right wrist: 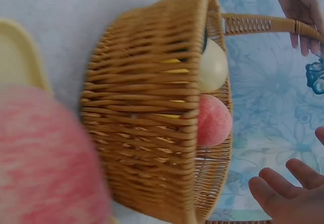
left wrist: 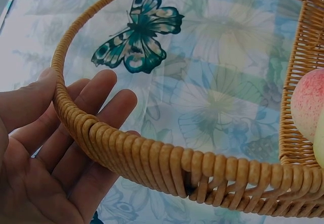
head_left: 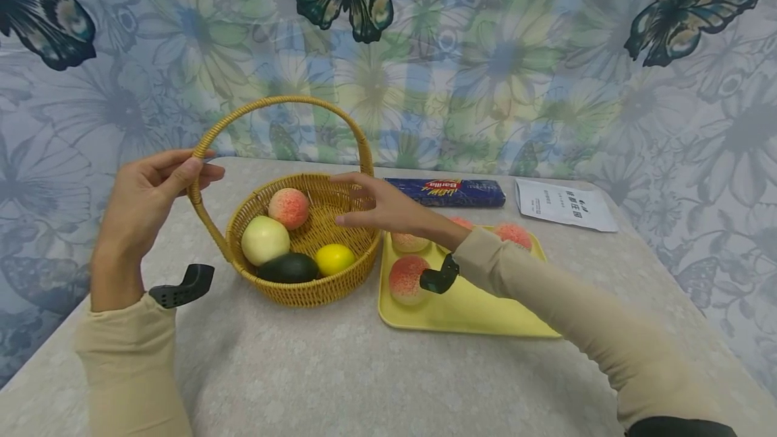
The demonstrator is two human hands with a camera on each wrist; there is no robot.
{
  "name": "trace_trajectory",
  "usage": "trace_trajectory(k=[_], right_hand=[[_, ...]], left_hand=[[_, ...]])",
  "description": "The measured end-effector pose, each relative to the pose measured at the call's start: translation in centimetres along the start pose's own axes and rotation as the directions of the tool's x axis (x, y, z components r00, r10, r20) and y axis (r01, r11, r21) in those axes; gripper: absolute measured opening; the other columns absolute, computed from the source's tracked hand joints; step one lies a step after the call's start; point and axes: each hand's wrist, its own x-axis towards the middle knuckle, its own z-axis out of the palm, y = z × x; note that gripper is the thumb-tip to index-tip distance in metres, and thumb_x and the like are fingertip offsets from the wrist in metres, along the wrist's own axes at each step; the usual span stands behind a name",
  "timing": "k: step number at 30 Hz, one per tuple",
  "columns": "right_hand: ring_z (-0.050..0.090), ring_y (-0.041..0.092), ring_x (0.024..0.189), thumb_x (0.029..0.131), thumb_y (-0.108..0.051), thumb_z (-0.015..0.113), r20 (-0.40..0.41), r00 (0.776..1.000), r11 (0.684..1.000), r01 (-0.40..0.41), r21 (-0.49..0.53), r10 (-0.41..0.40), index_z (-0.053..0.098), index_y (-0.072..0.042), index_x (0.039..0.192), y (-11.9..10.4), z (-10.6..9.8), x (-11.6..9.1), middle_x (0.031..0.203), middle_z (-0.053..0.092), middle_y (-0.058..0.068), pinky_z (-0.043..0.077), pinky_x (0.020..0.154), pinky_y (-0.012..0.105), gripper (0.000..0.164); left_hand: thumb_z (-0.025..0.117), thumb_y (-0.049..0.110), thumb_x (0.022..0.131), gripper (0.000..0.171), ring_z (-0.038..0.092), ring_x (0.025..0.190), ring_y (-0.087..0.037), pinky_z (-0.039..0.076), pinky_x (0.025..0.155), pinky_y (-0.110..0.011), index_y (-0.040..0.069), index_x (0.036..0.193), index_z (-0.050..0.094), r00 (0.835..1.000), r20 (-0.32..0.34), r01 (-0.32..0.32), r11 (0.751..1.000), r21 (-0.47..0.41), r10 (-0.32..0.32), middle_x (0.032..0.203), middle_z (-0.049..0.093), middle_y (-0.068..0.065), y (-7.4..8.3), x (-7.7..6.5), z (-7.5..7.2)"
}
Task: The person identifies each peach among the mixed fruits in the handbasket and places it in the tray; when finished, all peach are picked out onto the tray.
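A wicker basket (head_left: pixel 315 294) stands on the table, its tall arched handle (head_left: pixel 285 101) upright. My left hand (head_left: pixel 139 201) holds the handle's left side between thumb and fingers, and the left wrist view shows the fingers (left wrist: pixel 116 105) passing behind the woven cane. Inside lie a pink peach (head_left: pixel 289 208), a pale green round fruit (head_left: pixel 265 240), a dark green oval fruit or vegetable (head_left: pixel 288 268) and a yellow lemon (head_left: pixel 334 260). Over the basket's right rim hovers my right hand (head_left: pixel 388 204), fingers loosely spread and holding nothing. It partly covers the rim and the handle's right foot.
Right of the basket is a yellow tray (head_left: pixel 479 315) bearing several peaches (head_left: pixel 409 280), partly hidden by the right forearm. Behind the tray lie a blue Barilla pack (head_left: pixel 449 192) and a white printed packet (head_left: pixel 566 205). A butterfly-patterned curtain (head_left: pixel 504 86) hangs behind the table.
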Motion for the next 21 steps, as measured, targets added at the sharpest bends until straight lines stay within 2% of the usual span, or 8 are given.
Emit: trace_trajectory(k=[7,11,17,21], right_hand=[[0.031,0.028,0.141,0.092,-0.026,0.063,0.054,0.998,0.999,-0.044,-0.016,0.044,0.036,-0.022,0.148,0.0,-0.1,2.7,0.155,0.029,-0.003,0.035,0.108,0.041,0.062],[0.028,0.029,0.142,0.092,-0.028,0.064,0.072,0.995,0.998,-0.062,-0.007,0.063,0.034,-0.02,0.149,0.2,-0.1,4.1,0.155,0.027,-0.004,0.037,0.106,0.041,0.065],[0.032,0.028,0.141,0.092,-0.029,0.063,0.058,0.995,0.996,-0.079,-0.037,0.081,0.033,-0.021,0.149,0.9,-0.1,5.8,0.154,0.03,0.0,0.041,0.102,0.036,0.065],[0.035,0.03,0.138,0.092,-0.03,0.063,0.049,0.994,0.995,-0.095,-0.036,0.097,0.033,-0.022,0.149,1.3,-0.2,6.7,0.154,0.029,0.003,0.044,0.099,0.035,0.065]], left_hand=[[0.058,0.017,0.096,0.031,0.065,0.094,-0.006,0.042,0.082,-0.014,-0.002,0.121,0.063,1.0,0.005,-0.007,1.0,-0.023,0.007,0.093,0.074,0.005,0.1,0.0,0.1],[0.058,0.016,0.096,0.031,0.066,0.095,-0.006,0.041,0.083,-0.014,-0.002,0.121,0.063,1.0,0.011,-0.004,0.999,-0.049,0.005,0.093,0.074,0.004,0.0,0.1,0.0],[0.058,0.016,0.096,0.031,0.065,0.096,-0.006,0.041,0.084,-0.014,-0.002,0.121,0.063,1.0,0.015,0.004,0.998,-0.068,-0.003,0.093,0.074,0.004,0.1,0.3,0.0],[0.058,0.017,0.096,0.032,0.065,0.095,-0.006,0.041,0.083,-0.014,-0.001,0.121,0.063,1.0,0.012,0.009,0.999,-0.041,-0.008,0.093,0.074,0.004,0.1,0.5,-0.1]])
